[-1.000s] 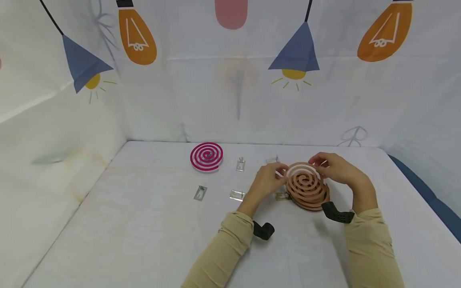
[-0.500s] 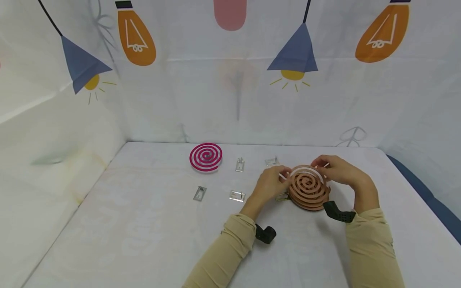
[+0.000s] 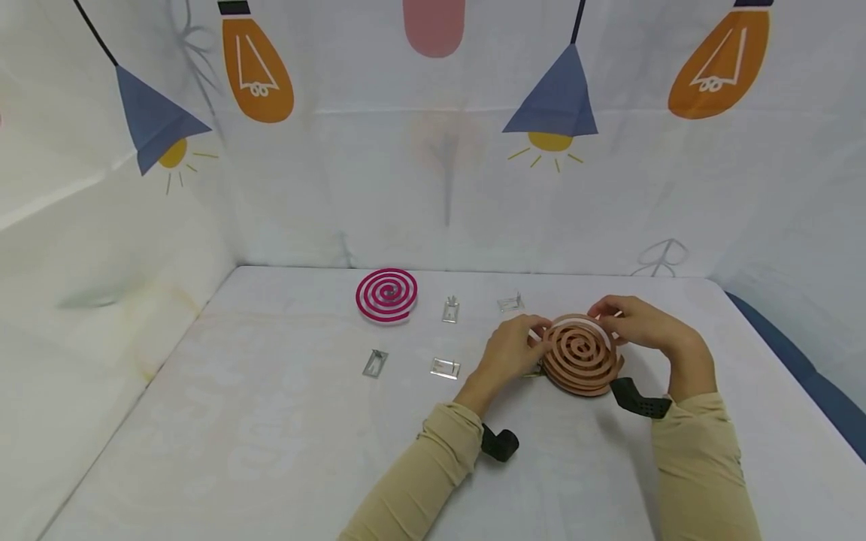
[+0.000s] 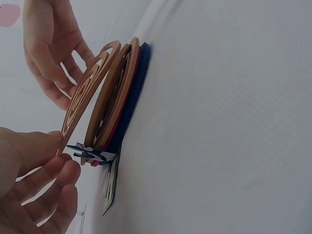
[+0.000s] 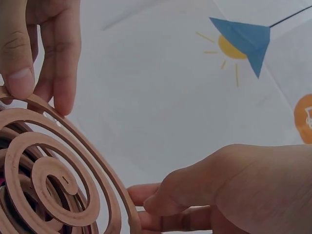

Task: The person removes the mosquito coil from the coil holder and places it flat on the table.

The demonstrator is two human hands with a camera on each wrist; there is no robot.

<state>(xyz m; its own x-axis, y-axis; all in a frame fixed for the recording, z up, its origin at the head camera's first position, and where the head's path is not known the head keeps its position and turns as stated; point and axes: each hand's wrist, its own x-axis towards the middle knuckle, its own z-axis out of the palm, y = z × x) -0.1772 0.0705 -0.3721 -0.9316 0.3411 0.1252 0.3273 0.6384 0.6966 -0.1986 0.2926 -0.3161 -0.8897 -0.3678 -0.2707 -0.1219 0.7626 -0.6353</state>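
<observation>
A round stack of mosquito coils (image 3: 571,372) lies at the right of the table, mostly tan. In the left wrist view the stack shows a dark blue coil (image 4: 134,105) at the bottom and a thin magenta edge above it. My left hand (image 3: 509,349) pinches the rim of the top tan coil (image 5: 44,131) between thumb and fingers. From the far right side my right hand (image 3: 639,327) holds the same coil's rim. That coil tilts up, with a gap between it and the stack. A thin metal coil stand (image 4: 100,155) sits against the stack's edge.
A magenta mosquito coil (image 3: 365,304) sits at the back of the table. Several small metal stands lie about, among them a metal stand (image 3: 445,367) in front and a metal stand (image 3: 510,303) behind. A printed white cloth wall (image 3: 379,173) rises behind the table.
Both hands have shifted slightly right and toward the person with the top coil. The coil now covers more of the stack, and the left hand hides most of the nearby stand.
</observation>
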